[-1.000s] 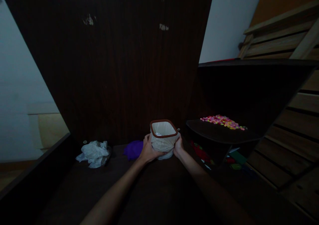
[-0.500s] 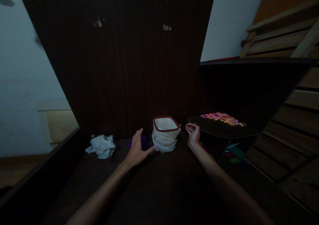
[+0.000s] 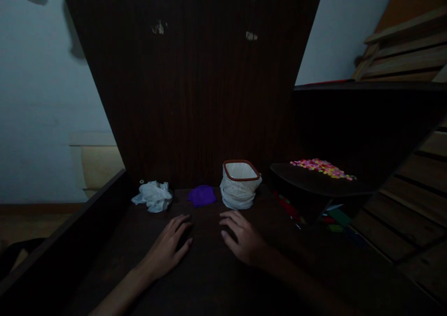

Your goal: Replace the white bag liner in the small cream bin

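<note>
A small bin with a brown square rim and a white bag lining over its sides stands upright at the back of the dark desktop. To its left lies a folded purple cloth, and farther left a crumpled white plastic bag. My left hand is low over the desktop in front of the cloth, fingers apart, holding nothing. Just in front of the bin, my right hand has its fingers slightly bent and spread, with nothing in it. Neither hand touches the bin.
At the right, a dark rounded shelf bears a spread of pink and yellow pieces. Below it are red and green items, dim and hard to name. A raised side board edges the desk at left; a tall dark panel closes the back.
Both hands have drawn back from either side of the bin toward me, and the right has moved inward. The purple cloth now shows fully. The view has shifted slightly left.
</note>
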The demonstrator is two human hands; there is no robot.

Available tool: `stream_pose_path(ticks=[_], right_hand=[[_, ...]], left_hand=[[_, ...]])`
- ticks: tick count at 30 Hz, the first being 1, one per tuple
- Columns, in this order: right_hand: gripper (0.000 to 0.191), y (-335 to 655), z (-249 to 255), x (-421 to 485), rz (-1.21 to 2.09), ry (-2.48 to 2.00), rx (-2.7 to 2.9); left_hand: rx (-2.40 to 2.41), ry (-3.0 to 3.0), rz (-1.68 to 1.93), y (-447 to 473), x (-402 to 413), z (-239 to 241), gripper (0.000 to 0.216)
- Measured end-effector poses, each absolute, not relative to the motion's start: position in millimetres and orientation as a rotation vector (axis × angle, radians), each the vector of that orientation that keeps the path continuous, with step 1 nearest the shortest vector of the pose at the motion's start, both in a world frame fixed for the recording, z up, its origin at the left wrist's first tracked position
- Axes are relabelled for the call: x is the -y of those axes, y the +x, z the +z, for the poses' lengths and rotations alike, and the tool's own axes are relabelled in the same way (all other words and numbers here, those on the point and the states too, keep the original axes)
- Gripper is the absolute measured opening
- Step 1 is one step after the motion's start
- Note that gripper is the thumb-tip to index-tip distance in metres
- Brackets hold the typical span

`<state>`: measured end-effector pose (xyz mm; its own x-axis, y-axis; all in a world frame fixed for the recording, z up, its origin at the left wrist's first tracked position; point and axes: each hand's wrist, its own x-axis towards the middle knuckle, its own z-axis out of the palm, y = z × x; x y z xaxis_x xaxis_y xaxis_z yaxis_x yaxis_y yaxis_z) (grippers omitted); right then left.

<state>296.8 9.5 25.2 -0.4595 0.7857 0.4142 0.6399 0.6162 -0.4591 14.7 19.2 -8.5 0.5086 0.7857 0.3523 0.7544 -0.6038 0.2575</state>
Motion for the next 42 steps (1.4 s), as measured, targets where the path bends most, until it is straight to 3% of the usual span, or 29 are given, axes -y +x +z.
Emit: stream_pose_path(ticks=[5, 18, 42], right_hand=[[0.055, 292, -7, -13, 0.421, -1.216, 2.521], [0.058, 305, -1, -4, 0.531, -1.223, 2.602], [0.063, 308, -2, -3, 0.549, -1.198, 2.65]], left_hand=[[-1.263, 2.731, 0.537, 7, -8, -14, 0.056], [-1.14, 2.697, 0.433, 4, -3, 0, 0.071], [-1.175, 2.716, 0.343, 3, -4, -3, 0.071]])
